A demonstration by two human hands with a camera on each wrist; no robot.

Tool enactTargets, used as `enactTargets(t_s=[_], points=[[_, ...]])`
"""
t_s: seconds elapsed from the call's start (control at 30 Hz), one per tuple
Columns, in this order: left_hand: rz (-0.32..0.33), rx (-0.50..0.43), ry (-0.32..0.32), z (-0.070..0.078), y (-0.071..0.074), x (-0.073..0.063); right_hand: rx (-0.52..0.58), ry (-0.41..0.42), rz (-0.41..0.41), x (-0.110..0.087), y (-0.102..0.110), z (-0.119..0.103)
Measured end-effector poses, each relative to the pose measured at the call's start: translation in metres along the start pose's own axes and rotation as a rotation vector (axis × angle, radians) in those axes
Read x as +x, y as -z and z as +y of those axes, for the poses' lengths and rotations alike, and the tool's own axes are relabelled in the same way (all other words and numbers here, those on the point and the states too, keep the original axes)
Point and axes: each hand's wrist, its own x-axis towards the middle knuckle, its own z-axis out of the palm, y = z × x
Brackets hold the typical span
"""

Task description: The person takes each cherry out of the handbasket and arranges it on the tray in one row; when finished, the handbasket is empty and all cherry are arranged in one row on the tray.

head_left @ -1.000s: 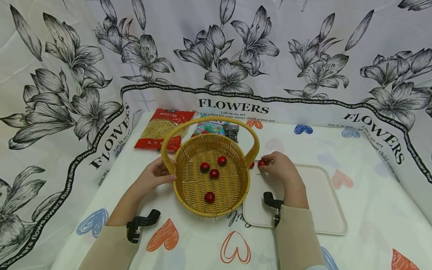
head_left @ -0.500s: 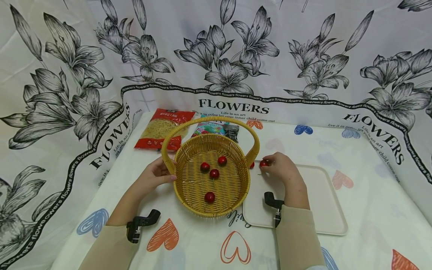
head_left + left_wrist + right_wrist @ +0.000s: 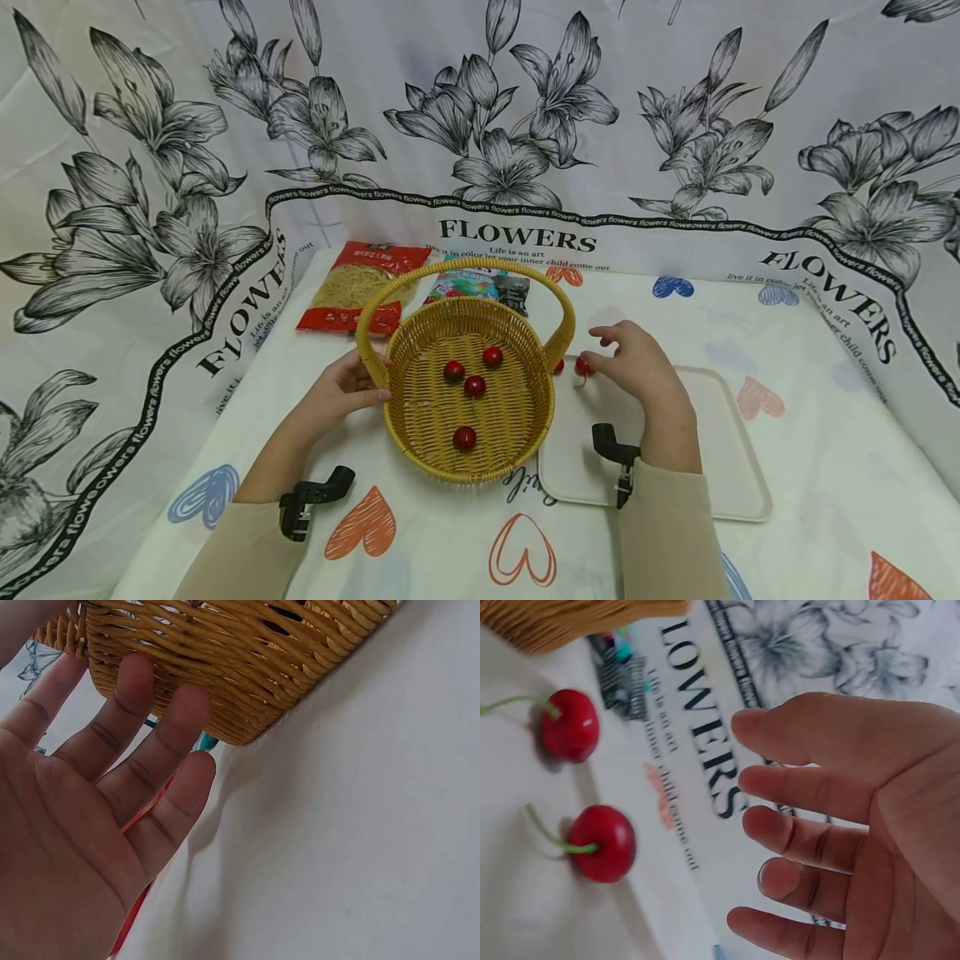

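Observation:
A yellow wicker basket (image 3: 471, 450) with a tall handle stands mid-table with several red cherries (image 3: 475, 386) inside. My left hand (image 3: 348, 387) grips it at the left, thumb on the rim and index finger at the handle's base; the other fingers reach along the woven side in the left wrist view. Two more cherries with green stems, the nearer one (image 3: 602, 844) and another (image 3: 570, 726), lie at the white tray's (image 3: 720, 450) far left. Over the tray, my right hand (image 3: 637, 358) has its fingers spread apart, holding nothing, close beside the right-hand cherry.
Behind the basket lie a red-and-yellow food bag (image 3: 363, 287), a colourful packet (image 3: 461, 285) and a small dark packet (image 3: 513, 293). The basket's right side overlaps the tray's left edge. A flower-printed curtain (image 3: 480, 100) closes off the back.
My right hand's fingers have parted from the cherry and the hand has shifted right; that cherry stays on the tray with its stem showing. The left hand and basket hold still.

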Motion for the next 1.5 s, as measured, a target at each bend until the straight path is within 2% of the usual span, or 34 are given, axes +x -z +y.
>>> enactTargets(t_s=[0.17, 0.47, 0.67, 0.8, 1.0, 1.17, 1.33, 1.5], points=[[-0.009, -0.01, -0.01, 0.0, 0.0, 0.0, 0.012, 0.079, 0.096, -0.015, 0.016, -0.016], [-0.011, -0.023, -0.006, 0.0, 0.001, 0.0, 0.067, 0.181, 0.24, -0.041, 0.034, -0.035], [-0.012, -0.011, -0.006, -0.001, 0.001, 0.0, 0.112, 0.284, 0.35, -0.058, 0.041, -0.048], [-0.008, -0.006, 0.0, -0.001, 0.001, 0.0, 0.179, 0.376, 0.389, -0.068, 0.042, -0.057], [-0.007, -0.006, -0.006, -0.001, 0.001, 0.0, 0.251, 0.595, 0.349, -0.076, 0.039, -0.074], [-0.018, -0.035, -0.008, -0.003, 0.002, 0.0, 0.248, 0.709, 0.272, -0.078, 0.031, -0.093], [-0.028, -0.057, -0.013, -0.004, 0.002, 0.0, 0.216, 0.746, 0.216, -0.074, 0.018, -0.106], [-0.029, -0.063, -0.012, -0.004, 0.002, 0.0, 0.187, 0.709, 0.161, -0.069, 0.004, -0.111]])
